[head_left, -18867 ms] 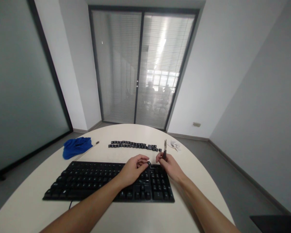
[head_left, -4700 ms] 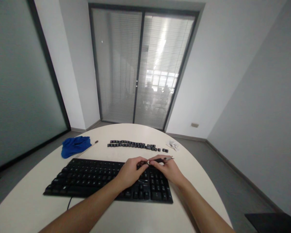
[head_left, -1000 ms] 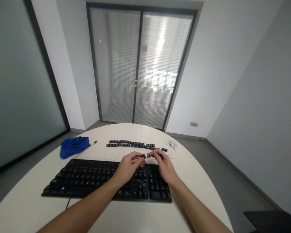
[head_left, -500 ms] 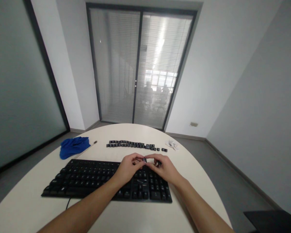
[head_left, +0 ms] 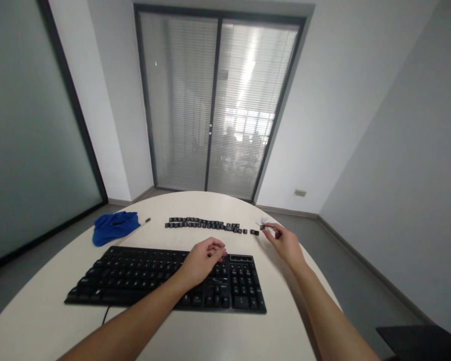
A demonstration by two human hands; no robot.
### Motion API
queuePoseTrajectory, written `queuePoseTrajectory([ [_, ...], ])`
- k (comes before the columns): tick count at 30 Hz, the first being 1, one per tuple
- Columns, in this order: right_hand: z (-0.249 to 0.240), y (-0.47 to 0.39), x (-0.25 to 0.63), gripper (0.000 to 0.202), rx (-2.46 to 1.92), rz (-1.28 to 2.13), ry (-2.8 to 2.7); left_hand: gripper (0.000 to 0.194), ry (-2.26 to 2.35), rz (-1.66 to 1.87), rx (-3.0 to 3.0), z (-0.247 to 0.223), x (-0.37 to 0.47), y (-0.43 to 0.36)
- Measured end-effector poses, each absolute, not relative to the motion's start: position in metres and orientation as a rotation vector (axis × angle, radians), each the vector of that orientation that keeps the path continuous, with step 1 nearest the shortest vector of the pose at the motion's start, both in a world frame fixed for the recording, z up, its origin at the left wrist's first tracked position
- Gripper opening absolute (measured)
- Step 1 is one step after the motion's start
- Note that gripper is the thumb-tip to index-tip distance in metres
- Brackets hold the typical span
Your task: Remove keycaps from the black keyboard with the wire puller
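Note:
A black keyboard [head_left: 143, 271] lies on the pale round table [head_left: 195, 333]. Over its upper right part rests or hovers my left hand [head_left: 201, 259], fingers loosely curled, thumb a little apart, nothing visible in them. Farther right, my right hand [head_left: 287, 245] pinches a small dark keycap [head_left: 262, 227] between thumb and fingers, just beyond the right end of a double row of loose black keycaps [head_left: 195, 223]. Whether that keycap touches the table cannot be told.
A blue cloth [head_left: 116, 228] lies at the left, beside a thin brush [head_left: 139, 226]. Behind my right hand sits a crumpled white tissue [head_left: 265, 220], partly hidden. The keyboard's cable [head_left: 105, 315] runs toward me. A dark flat object [head_left: 421, 343] stands at the lower right.
My right hand has moved away from the left one, to the right and farther back, carrying the keycap to the row's right end. My left hand has stayed over the keyboard.

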State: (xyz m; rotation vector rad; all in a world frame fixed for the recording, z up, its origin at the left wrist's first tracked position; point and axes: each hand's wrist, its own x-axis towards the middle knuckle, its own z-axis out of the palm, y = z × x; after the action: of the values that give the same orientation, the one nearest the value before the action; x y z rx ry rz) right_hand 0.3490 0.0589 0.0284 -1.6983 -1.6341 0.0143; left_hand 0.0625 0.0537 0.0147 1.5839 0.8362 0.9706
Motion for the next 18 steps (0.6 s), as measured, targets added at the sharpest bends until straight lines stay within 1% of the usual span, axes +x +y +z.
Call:
queuePoseTrajectory([
  [3,0.015,0.065,0.368,0.045,-1.854,0.013,-1.594,0.021,0.839,0.962,1.595,0.013,0.062,0.054],
  [6,0.006,0.067,0.372,0.04,-1.915,0.074,-1.629,0.021,0.84,0.958,1.601,0.012,0.063,0.055],
  [18,-0.002,0.077,0.372,0.039,-1.942,0.11,-1.636,0.022,0.87,0.944,1.653,0.017,0.062,0.052],
])
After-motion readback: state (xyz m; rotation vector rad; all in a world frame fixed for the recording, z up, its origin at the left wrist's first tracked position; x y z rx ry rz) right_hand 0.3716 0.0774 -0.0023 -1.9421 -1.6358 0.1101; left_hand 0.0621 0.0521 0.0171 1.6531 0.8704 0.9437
